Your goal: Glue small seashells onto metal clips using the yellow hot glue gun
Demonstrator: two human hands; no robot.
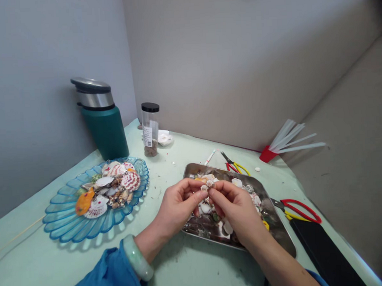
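My left hand (183, 201) and my right hand (233, 202) meet over a metal tray (281, 236). Thumb and forefinger of each are pinched on small whitish shells (207, 185), held close together; whether they are joined I cannot tell. Beneath the hands, the tray holds loose shells (206, 208) of several shapes, partly covered by my fingers. To the left stands a blue scalloped glass plate (59, 229) with a heap of shells (111, 185), among them an orange one (84, 202) and a red-speckled scallop (130, 180).
Behind the plate are a green flask (105, 130) and a clear jar (150, 130). Past the tray lie scissors (235, 164) and a white stick (210, 157). On the right are a red glue-stick holder (268, 154) with translucent sticks, more scissors (298, 210) and a black slab (324, 251).
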